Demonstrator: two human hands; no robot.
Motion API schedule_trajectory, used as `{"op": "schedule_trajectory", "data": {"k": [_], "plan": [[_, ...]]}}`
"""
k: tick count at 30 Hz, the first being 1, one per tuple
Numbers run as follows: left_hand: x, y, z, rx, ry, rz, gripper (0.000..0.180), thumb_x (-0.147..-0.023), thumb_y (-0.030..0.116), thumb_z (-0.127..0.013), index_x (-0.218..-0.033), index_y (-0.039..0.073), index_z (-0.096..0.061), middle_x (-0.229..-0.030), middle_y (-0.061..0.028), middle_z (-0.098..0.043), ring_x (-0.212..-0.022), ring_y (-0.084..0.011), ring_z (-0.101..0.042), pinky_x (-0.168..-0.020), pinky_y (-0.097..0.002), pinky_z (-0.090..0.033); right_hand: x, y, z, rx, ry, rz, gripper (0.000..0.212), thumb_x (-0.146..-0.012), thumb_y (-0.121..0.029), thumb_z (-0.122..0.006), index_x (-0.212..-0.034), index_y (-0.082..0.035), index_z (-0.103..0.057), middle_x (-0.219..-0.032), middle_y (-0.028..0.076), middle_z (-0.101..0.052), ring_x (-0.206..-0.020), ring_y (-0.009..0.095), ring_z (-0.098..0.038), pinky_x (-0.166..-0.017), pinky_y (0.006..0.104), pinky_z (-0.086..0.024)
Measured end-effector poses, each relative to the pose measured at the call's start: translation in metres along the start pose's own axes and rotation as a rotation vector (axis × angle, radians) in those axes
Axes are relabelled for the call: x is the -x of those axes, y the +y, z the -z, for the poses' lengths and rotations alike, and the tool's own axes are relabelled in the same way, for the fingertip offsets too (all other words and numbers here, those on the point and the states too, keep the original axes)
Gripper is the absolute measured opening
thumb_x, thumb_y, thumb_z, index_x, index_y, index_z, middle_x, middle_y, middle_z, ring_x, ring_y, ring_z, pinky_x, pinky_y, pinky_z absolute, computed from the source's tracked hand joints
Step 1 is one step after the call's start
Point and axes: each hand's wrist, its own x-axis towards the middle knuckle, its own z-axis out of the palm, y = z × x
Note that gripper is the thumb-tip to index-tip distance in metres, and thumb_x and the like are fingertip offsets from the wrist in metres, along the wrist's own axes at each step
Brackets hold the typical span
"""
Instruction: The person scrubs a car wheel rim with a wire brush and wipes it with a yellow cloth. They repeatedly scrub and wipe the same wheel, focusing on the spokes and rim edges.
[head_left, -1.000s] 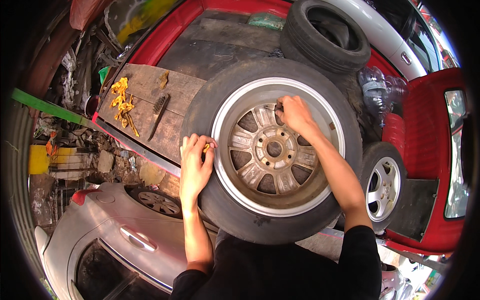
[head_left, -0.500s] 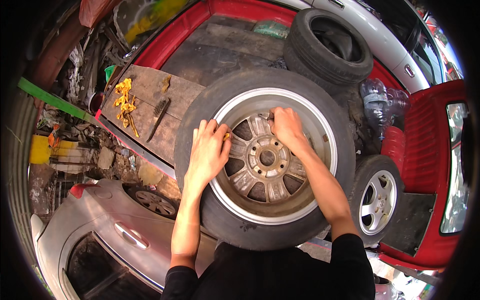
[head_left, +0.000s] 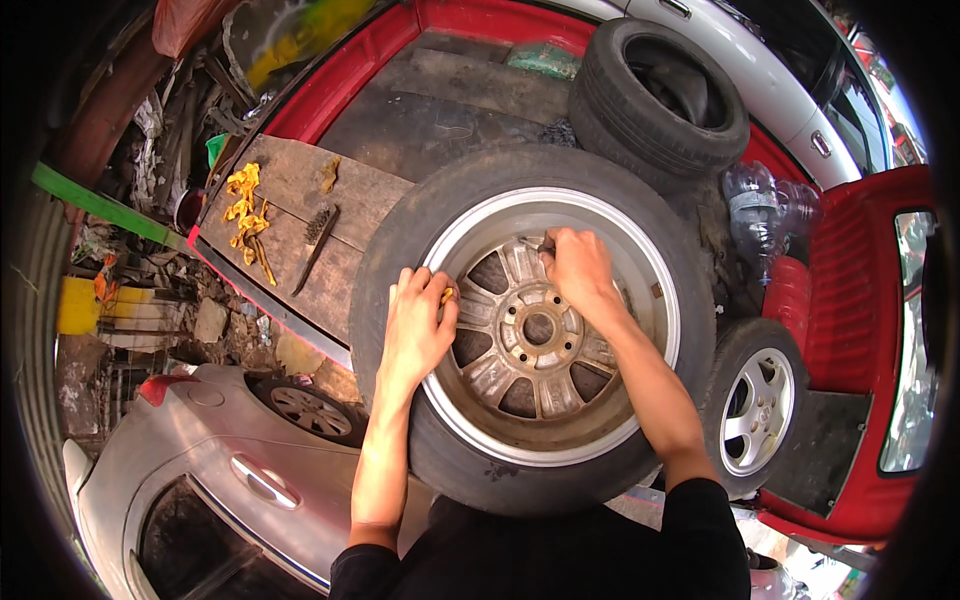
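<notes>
A large tyre [head_left: 640,490] lies on its side in front of me, around a dirty alloy rim [head_left: 497,378] with a bright silver lip. At the rim's left edge my left hand [head_left: 418,322] has its fingers curled, and a small yellow piece [head_left: 447,295], perhaps cloth, shows between them. My right hand [head_left: 582,268] is closed over the upper spokes, inside the rim. Something thin and greyish pokes out at its fingertips, too small to name. Brown grime covers the spokes and hub [head_left: 540,328].
On the wooden boards [head_left: 285,175] to the left lie crumpled yellow cloths [head_left: 243,205] and a dark-handled brush [head_left: 317,248]. A bare tyre [head_left: 650,130] sits far right, near plastic bottles [head_left: 752,215]. A smaller silver wheel [head_left: 757,410] leans at right. A car [head_left: 225,430] stands near left.
My left hand has slid a little nearer along the rim's left edge. The right hand stays over the same upper spokes. The wheel appears slightly lower in the picture.
</notes>
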Motion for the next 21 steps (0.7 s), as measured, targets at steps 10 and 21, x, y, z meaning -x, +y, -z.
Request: {"op": "schedule_trajectory", "data": {"k": [10, 21], "plan": [[0.001, 0.001, 0.003, 0.034, 0.025, 0.011, 0.010, -0.087, 0.009, -0.061, -0.094, 0.002, -0.064, -0.091, -0.0144, -0.056, -0.094, -0.0328, -0.051, -0.084, -0.0446, -0.040, -0.002, 0.005, -0.013, 0.057, 0.038, 0.008, 0.020, -0.085, -0.010, -0.073, -0.103, -0.001, -0.075, -0.093, 0.025, -0.073, -0.089, 0.043, -0.072, -0.082, 0.0510, -0.058], [0.002, 0.000, 0.003, 0.042, 0.024, 0.016, 0.011, -0.086, 0.008, -0.061, -0.093, 0.002, -0.064, -0.090, -0.0141, -0.056, -0.093, -0.0329, -0.052, -0.083, -0.0443, -0.040, 0.002, 0.002, -0.010, 0.093, 0.049, 0.001, 0.022, -0.085, -0.012, -0.075, -0.106, -0.003, -0.075, -0.091, 0.024, -0.074, -0.090, 0.042, -0.072, -0.082, 0.0506, -0.058]]}}
